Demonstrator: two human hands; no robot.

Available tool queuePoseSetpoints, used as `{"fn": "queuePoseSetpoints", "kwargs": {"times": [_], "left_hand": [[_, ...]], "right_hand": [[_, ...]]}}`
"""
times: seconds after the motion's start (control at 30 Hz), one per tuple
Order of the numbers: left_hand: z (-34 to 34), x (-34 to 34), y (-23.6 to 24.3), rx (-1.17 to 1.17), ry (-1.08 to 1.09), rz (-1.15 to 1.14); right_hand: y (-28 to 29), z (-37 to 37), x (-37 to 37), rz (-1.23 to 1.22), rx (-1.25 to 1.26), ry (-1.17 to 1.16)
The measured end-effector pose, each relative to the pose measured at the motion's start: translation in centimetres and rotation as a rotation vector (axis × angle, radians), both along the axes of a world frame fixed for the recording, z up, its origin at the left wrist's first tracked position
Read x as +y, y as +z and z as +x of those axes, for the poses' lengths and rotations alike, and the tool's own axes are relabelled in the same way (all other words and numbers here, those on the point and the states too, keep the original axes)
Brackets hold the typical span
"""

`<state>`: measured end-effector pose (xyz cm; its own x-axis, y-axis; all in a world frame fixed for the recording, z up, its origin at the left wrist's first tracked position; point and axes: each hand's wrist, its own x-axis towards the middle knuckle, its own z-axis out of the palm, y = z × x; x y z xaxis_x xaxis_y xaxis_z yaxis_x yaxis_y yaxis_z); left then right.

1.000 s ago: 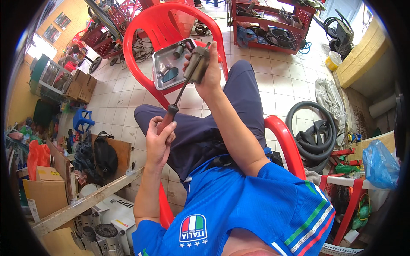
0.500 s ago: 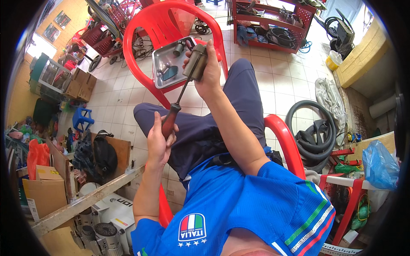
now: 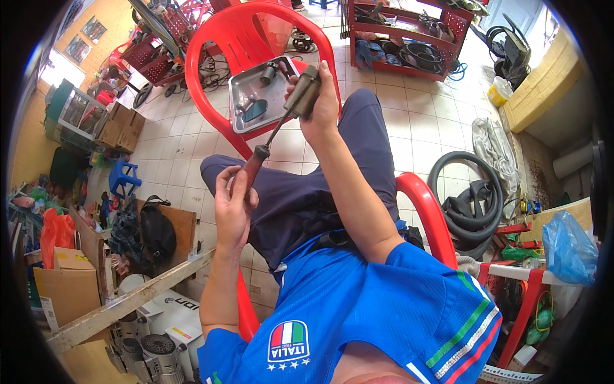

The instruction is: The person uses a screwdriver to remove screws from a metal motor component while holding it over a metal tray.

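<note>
My left hand (image 3: 234, 203) is closed around the dark red handle of a screwdriver (image 3: 257, 161). The screwdriver's long thin shaft slopes up and right, and its tip meets a blocky grey-brown metal part (image 3: 304, 96). That part is gripped in my right hand (image 3: 323, 112), thumb along its right side. Whether the tip sits in a slot or only touches the surface, I cannot tell. Just beyond my hands, a shallow metal tray (image 3: 276, 101) rests on a red plastic chair (image 3: 228, 38). Inside it lie a dark cylindrical part (image 3: 268, 73), a dark teal flat piece (image 3: 255, 110) and small metal pieces.
A red tool cart (image 3: 409, 67) stands at the far right. On the tiled floor to the right lie black rubber tubes (image 3: 470, 198). At the left are a blue stool (image 3: 123, 179), a cardboard box (image 3: 67, 281) and a wooden beam (image 3: 131, 301). My knees flank the space below my hands.
The metal part has turned and shifted slightly right in my right hand. The screwdriver's handle has tilted and moved up a little, and my left fingers have changed their hold on it.
</note>
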<state>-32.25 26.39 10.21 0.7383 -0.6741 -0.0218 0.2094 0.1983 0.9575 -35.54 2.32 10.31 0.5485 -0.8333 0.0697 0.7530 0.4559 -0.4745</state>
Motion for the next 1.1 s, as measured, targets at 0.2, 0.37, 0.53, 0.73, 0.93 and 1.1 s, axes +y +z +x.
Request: {"fn": "queuePoseSetpoints", "kwargs": {"times": [0.2, 0.37, 0.53, 0.73, 0.93, 1.1], "left_hand": [[0.6, 0.2, -0.1, 0.175, -0.078, 0.171], [0.6, 0.8, -0.3, 0.312, -0.266, 0.158], [0.4, 0.5, -0.2, 0.472, -0.360, 0.140], [0.1, 0.3, -0.9, 0.398, -0.307, 0.157], [0.3, 0.8, -0.7, 0.005, -0.246, 0.123], [0.1, 0.7, -0.2, -0.137, -0.263, 0.255]], "right_hand": [[0.9, 0.0, 0.9, 0.040, -0.029, -0.036], [0.4, -0.1, 0.6, -0.032, -0.001, -0.023], [0.7, 0.1, 0.9, -0.028, -0.040, -0.021], [0.8, 0.6, 1.8, -0.054, -0.069, 0.040], [0.2, 0.4, 1.1, -0.074, -0.037, 0.098], [0.0, 0.7, 1.1, -0.058, -0.028, 0.101]]}}
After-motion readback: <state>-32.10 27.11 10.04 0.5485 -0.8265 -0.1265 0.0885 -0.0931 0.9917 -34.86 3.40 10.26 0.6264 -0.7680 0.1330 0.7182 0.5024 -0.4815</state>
